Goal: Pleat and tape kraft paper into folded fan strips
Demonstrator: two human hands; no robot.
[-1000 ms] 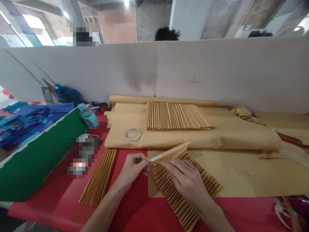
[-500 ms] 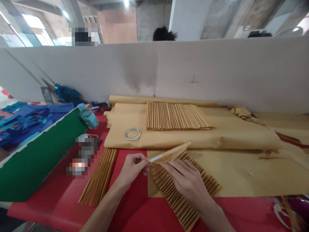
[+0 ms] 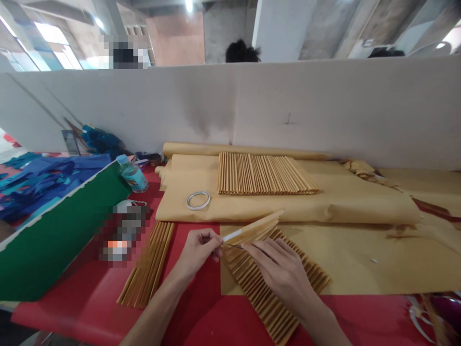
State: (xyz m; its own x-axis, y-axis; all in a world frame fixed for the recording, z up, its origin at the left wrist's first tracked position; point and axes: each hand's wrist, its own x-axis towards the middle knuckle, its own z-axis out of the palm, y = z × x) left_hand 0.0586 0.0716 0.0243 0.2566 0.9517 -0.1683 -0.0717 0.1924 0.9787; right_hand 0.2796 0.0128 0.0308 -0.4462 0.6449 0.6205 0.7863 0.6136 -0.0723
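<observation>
Brown pleated paper [image 3: 262,298] lies at a slant in front of me, its folds fanned out. A flat flap [image 3: 257,226] of it is raised at the upper edge, with a short white strip of tape [image 3: 233,235] on its left end. My left hand [image 3: 203,246] is closed in a pinch at that taped corner. Over the pleats, my right hand [image 3: 277,262] is closed on a thin dark pointed tool [image 3: 236,246]. The tool's tip points left toward my left fingertips; its handle is hidden under my fingers.
A tape roll [image 3: 198,200] and a second pleated sheet [image 3: 266,174] lie on brown paper [image 3: 360,192]. Narrow folded paper [image 3: 147,264] rests on the red table [image 3: 194,307] at left. Beyond are a bottle [image 3: 132,175], a green board [image 3: 68,230] and a white partition [image 3: 230,105].
The tool's parts, slightly spread before, now look drawn together into a single point. My right fingers have shifted very slightly right; my left hand and the paper stay in place.
</observation>
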